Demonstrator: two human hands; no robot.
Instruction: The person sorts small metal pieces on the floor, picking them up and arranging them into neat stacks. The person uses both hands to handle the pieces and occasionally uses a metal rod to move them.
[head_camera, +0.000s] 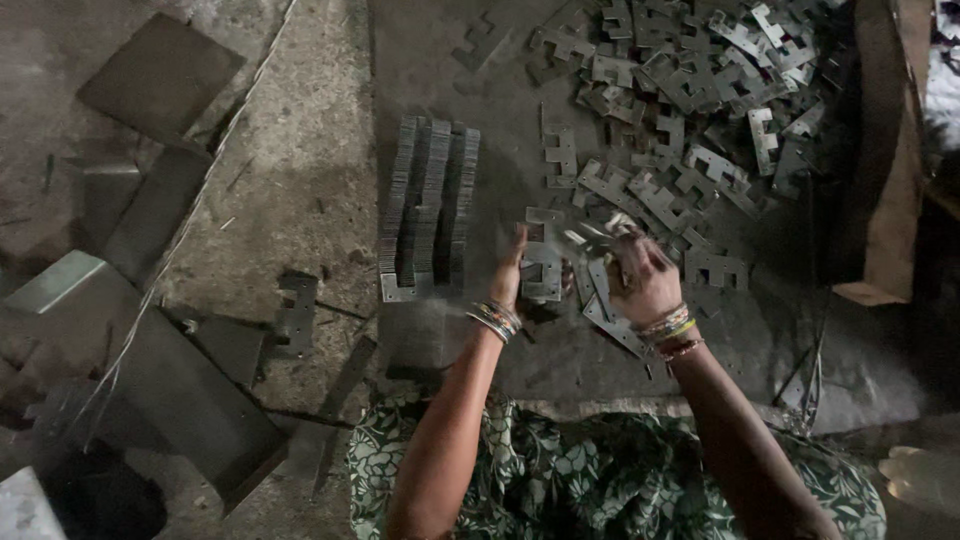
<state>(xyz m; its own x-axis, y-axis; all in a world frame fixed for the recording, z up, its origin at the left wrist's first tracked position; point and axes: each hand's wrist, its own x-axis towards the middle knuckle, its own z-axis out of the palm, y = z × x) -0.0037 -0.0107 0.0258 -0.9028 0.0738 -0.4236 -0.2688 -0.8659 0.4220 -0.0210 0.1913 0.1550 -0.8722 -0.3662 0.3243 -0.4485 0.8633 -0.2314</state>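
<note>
Both hands, left hand (510, 280) and right hand (645, 280), grip flat metal plates (545, 270) just right of the neat stack (428, 210), below the loose pile (690, 90)

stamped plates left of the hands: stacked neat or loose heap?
Stacked neat. The stamped plates stand on edge in tight parallel rows on the floor, just beyond the left hand; the loose plates lie scattered flat.
</note>
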